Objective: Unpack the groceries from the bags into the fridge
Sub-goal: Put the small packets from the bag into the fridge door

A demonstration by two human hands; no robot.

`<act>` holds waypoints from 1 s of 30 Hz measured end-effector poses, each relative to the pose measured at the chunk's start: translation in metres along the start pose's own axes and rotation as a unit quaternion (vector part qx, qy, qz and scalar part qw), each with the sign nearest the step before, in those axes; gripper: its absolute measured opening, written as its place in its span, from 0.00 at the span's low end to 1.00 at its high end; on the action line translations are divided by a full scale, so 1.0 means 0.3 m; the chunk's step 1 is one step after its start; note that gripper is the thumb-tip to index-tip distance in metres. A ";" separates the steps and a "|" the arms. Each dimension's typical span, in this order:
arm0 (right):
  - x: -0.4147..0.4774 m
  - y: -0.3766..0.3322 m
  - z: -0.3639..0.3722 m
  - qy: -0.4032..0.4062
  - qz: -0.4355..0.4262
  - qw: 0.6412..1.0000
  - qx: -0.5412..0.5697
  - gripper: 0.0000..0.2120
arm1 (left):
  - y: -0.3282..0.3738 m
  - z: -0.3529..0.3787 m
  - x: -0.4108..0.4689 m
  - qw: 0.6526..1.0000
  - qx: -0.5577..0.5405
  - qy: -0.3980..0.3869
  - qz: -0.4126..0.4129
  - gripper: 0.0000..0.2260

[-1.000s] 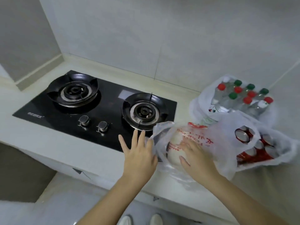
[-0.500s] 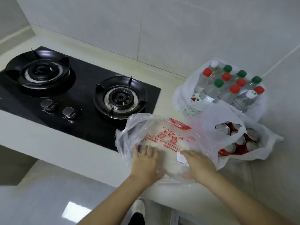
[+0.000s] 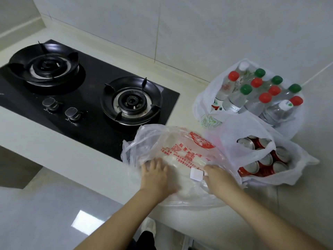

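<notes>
Clear bag (image 3: 162,141) contents: pale lump behind plastic, can't ID. Red print unreadable. Gas hob (image 3: 97,69) clipped at left edge. Cans (image 3: 266,160) half covered by white bag (image 3: 248,139).

Bare forearms (image 3: 115,219), short plain nails on fingers (image 3: 153,164); white shoe (image 3: 148,227), dark trouser leg (image 3: 146,239).

Bottle bag (image 3: 202,105) stands behind can bag (image 3: 252,130), both right of hob (image 3: 93,78).
</notes>
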State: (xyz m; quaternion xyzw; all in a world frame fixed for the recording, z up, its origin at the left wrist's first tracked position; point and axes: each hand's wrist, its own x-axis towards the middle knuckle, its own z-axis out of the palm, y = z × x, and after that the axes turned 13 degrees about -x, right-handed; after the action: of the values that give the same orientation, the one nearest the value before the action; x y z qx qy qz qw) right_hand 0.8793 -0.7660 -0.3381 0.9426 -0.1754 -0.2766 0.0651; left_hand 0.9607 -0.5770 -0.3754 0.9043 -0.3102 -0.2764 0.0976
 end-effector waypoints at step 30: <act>0.035 0.000 0.042 -0.017 0.052 0.998 -0.002 0.14 | 0.011 0.055 0.104 0.988 -0.058 0.119 0.084 0.16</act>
State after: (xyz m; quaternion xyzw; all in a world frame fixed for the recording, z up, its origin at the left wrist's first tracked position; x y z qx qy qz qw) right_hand 0.8808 -0.7703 -0.3538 0.9271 -0.2247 -0.2895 0.0788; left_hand 0.9702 -0.5988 -0.4016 0.8943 -0.3547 -0.1755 0.2090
